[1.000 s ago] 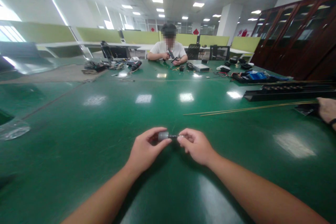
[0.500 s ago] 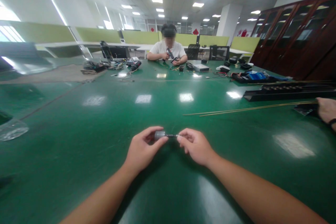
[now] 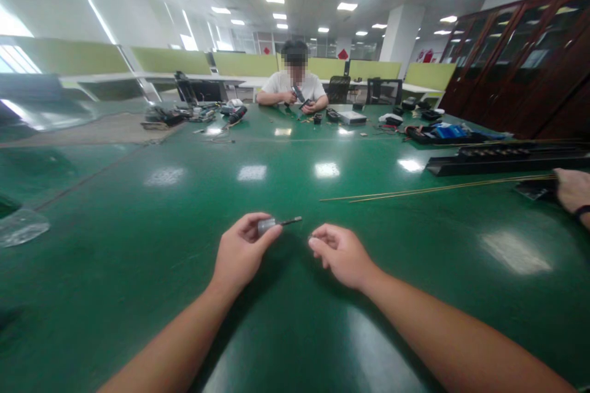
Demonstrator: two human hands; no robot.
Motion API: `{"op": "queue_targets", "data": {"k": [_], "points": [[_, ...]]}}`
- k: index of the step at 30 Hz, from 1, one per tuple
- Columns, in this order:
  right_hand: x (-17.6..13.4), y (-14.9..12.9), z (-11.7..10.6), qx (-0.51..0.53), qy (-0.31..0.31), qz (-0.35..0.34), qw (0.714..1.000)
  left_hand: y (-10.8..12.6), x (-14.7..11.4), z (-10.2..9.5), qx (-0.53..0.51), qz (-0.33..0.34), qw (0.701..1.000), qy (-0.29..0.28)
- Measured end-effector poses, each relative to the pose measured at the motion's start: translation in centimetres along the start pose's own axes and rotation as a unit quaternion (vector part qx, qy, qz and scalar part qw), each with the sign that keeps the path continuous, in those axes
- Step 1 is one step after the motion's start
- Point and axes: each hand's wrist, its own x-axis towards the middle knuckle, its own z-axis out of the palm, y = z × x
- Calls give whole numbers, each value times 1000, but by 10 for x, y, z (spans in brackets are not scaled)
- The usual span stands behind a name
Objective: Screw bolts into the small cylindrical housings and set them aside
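My left hand [image 3: 239, 249] grips a small grey cylinder [image 3: 266, 225] between thumb and fingers. From its right end juts a thin dark shaft [image 3: 290, 221] with a lighter tip, tilted slightly upward. The cylinder resembles a small motor, but its exact kind is unclear. My right hand [image 3: 341, 253] is closed in a pinch a short way right of the shaft's tip, apart from it. A tiny dark bit [image 3: 310, 236] shows at those fingertips, too small to name. Both hands are held above the green table [image 3: 276, 331].
Two thin brass-coloured rods [image 3: 415, 190] lie to the right, near another person's hand [image 3: 573, 189]. Behind them is a long black channel [image 3: 507, 161]. Across the table sits a person [image 3: 295, 83] holding a tool, with electronics and a drill [image 3: 237, 114] nearby. Clear plastic [image 3: 23, 228] lies at left.
My left hand has moved left and slightly up with the cylinder, and the shaft has come away from my right fingertips. My right hand has barely moved.
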Motion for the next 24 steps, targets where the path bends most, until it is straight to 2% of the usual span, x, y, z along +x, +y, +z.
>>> {"op": "queue_targets", "data": {"k": [4,9,12,19,24], "points": [[-1,-1,1,-6,-2,-3,1000,-2,8,-1,-142,-51,987,55],[-1,0,0,-19,-4,-10,1000,-4,13,-3,-239,-96,965,46],[0,1,0,-33,-9,-14,999,-5,16,-3,-256,-100,960,51],[0,3,0,-73,-14,-21,997,-7,15,3,-225,-81,964,118],[-3,2,2,-94,-22,-24,995,-3,13,5,-211,-90,964,132]]}}
